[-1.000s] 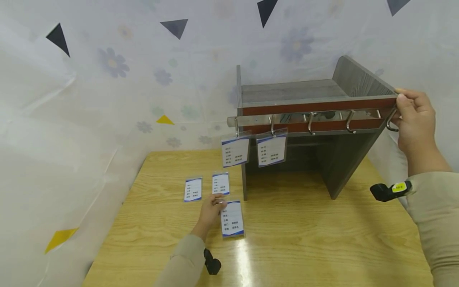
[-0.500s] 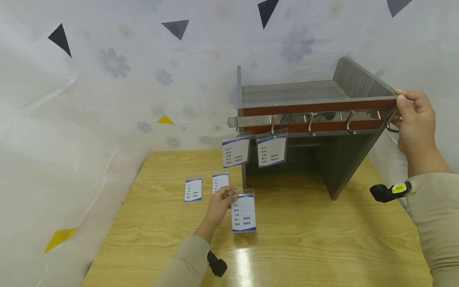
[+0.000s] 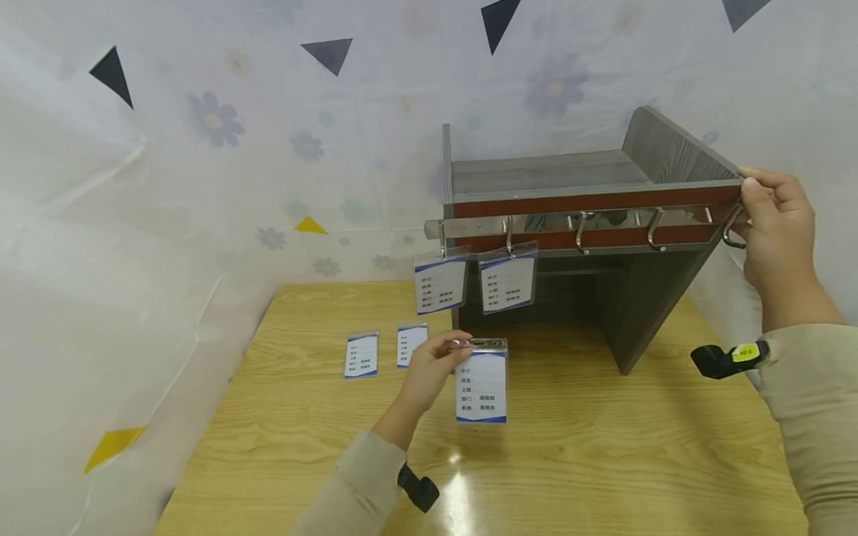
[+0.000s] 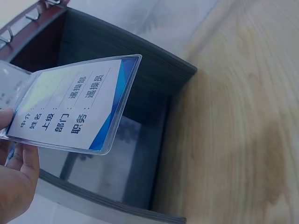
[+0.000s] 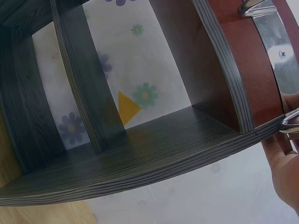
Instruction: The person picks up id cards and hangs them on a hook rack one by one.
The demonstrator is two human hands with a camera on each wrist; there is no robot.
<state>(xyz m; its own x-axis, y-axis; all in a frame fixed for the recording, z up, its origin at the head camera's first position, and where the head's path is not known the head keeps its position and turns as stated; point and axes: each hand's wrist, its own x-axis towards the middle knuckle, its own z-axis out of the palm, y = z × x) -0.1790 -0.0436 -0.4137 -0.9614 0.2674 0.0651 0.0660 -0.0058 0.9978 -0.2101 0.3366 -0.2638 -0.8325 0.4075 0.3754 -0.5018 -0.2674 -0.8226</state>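
Note:
My left hand (image 3: pixel 429 368) pinches a clear badge holder (image 3: pixel 481 387) by its slotted top left corner. The badge, a white card with blue corners and printed lines, hangs upright above the table, in front of the grey shelf. In the left wrist view the badge (image 4: pixel 74 105) overlaps the shelf's opening. My right hand (image 3: pixel 777 223) grips the right front corner of the grey wooden shelf (image 3: pixel 550 175), beside the last hook. Along the shelf's front runs a metal hook rail (image 3: pixel 550 221). Two badges hang from its first two hooks, a left one (image 3: pixel 440 285) and a right one (image 3: pixel 508 279).
Two more badges lie flat on the wooden table (image 3: pixel 281 417), one farther left (image 3: pixel 362 355) and one beside my left hand (image 3: pixel 410 344). Three hooks to the right, such as the middle hook (image 3: pixel 582 232), hold no badge. A patterned wall sheet (image 3: pixel 221 186) stands behind.
My left hand has lifted the badge from the table and carried it right and up, toward the shelf. My right hand keeps its grip on the shelf corner.

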